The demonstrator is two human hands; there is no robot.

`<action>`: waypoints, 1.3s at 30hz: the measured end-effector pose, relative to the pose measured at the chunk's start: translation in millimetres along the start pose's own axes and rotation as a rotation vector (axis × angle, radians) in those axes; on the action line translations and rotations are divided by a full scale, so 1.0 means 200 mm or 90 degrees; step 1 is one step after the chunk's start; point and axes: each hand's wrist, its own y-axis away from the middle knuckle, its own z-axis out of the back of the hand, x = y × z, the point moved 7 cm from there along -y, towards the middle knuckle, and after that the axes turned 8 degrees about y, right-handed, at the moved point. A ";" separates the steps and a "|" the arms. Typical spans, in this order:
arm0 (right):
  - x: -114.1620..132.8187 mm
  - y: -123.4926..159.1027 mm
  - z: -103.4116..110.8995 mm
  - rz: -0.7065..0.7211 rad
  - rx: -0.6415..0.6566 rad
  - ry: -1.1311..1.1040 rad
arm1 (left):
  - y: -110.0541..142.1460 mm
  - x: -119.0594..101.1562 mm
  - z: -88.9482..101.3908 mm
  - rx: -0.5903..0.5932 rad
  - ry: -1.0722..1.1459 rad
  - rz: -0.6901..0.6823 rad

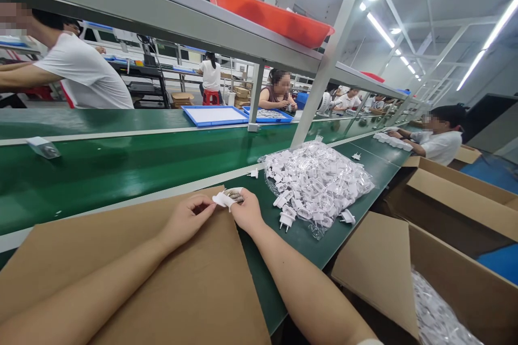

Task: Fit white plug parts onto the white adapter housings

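Observation:
Over the top corner of a brown cardboard sheet point(162, 259), both hands meet at a small white plastic plug piece point(219, 199). My left hand point(188, 221) pinches its near side between thumb and fingers. From the other side my right hand point(247, 213) closes on it; white covers show on its thumb and a fingertip. Several small greyish pieces point(234, 195) show in the right fingers, too small to make out. Just right of my hands, a clear plastic bag point(315, 183) lies spread under a heap of white plug pieces. A few loose ones lie on the green bench beside it.
A green conveyor belt point(133, 159) runs beyond the bench, with a small white box point(43, 147) on it. Open cartons point(376, 264) stand at the right. A slanted post point(319, 86) and shelf with a red tray point(267, 16) rise ahead. Co-workers sit around the line.

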 end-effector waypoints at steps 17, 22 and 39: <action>0.05 0.00 0.11 0.016 -0.146 -0.075 | 0.00 0.03 0.05 -0.068 -0.048 0.038; 0.04 0.00 0.09 -0.008 -0.109 -0.070 | 0.00 0.00 0.03 -0.039 0.005 0.025; 0.03 0.00 0.07 -0.011 -0.119 -0.086 | 0.00 0.01 0.04 -0.035 -0.039 0.014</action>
